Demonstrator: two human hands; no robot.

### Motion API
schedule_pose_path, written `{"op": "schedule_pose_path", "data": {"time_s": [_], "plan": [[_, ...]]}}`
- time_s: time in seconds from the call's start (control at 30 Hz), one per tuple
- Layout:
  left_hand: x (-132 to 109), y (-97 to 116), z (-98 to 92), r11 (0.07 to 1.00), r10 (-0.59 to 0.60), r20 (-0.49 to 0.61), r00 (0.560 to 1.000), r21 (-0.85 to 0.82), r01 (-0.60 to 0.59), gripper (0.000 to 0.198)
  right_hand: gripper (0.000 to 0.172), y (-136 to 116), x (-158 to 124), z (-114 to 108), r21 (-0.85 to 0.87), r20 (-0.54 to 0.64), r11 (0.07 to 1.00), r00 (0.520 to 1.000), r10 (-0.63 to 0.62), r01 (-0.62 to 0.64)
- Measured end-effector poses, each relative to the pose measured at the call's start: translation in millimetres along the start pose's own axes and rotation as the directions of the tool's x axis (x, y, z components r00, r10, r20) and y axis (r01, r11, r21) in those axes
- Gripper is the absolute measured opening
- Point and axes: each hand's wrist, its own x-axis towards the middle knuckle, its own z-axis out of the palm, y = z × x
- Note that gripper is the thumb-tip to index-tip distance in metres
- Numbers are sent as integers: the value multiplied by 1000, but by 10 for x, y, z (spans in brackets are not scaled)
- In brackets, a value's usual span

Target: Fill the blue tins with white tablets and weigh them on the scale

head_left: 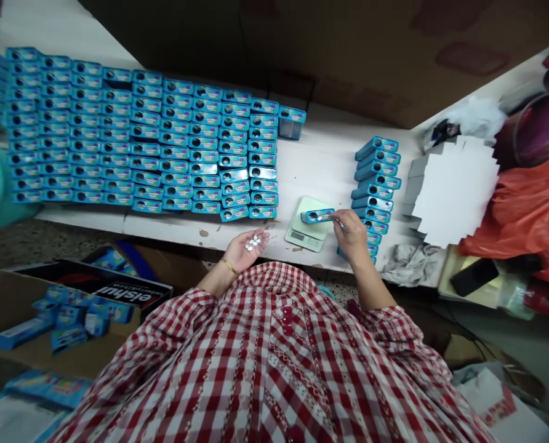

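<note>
Palm up at the front edge of the table, my left hand [242, 251] cradles several small white tablets [255, 242] on its slightly curled fingers. A pale green digital scale [308, 225] lies to its right. On the scale's pan is a small blue tin [318, 215] with a round dark opening in its top. My right hand [351, 231] is at the tin's right end, thumb and fingertips pinched together. Whether those fingertips grip the tin or a tablet is too small to make out.
Rows of blue tins [145, 141] cover the table's left side. Another column of tins [375, 184] stands right of the scale, beside stacked white card [454, 187]. An open carton [7, 301] with blue boxes sits low left. A large brown carton [348, 55] borders the back.
</note>
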Motion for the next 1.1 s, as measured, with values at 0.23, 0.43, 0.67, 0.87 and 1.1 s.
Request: {"op": "schedule_pose_path", "data": {"time_s": [0.23,0.43,0.67,0.87,1.1], "plan": [[-40,-42,-15,1000,4,8,1000,8,-4,29,22,-111,75,220,-128,179,988,982,-66,90],[-53,-80,47,1000,-2,30,1000,15,1,28,24,-237,124,160,82,103,994,992,-76,67],[13,-306,57,981,-186,167,968,76,176,32,25,-978,-269,348,97,365,949,877,-314,299],[32,-371,-54,968,-247,129,960,73,239,29,24,-1179,-387,590,68,537,941,783,-315,332],[-26,-385,-50,975,-215,138,967,84,205,28,17,-1056,-441,639,123,440,963,857,-269,239]]}}
